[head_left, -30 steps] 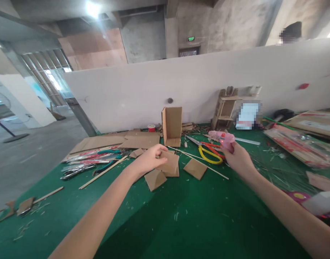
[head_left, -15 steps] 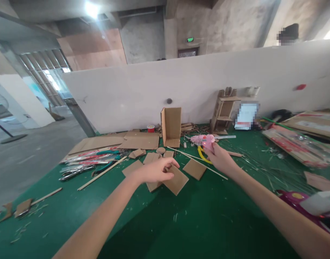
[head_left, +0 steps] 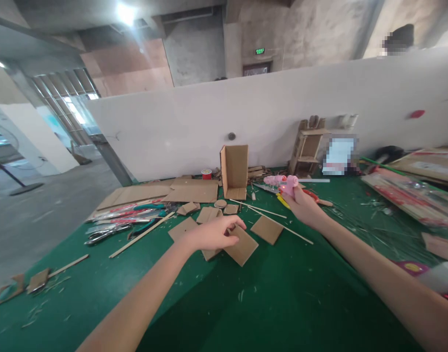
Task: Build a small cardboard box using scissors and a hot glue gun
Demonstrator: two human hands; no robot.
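Left hand: fingers pinching a cardboard square over the green tabletop. Right hand: fingers wrapped round a pink glue gun, partly obstructing scissors. Folded cardboard stands beyond.

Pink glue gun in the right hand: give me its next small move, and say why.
Probably lower the pink glue gun leftward toward the nearest cardboard square. The right hand grips it, a pale stick shows at its rear, and the left hand is at that square's upper edge, while the gun's tip is apart from it, near the scissors.
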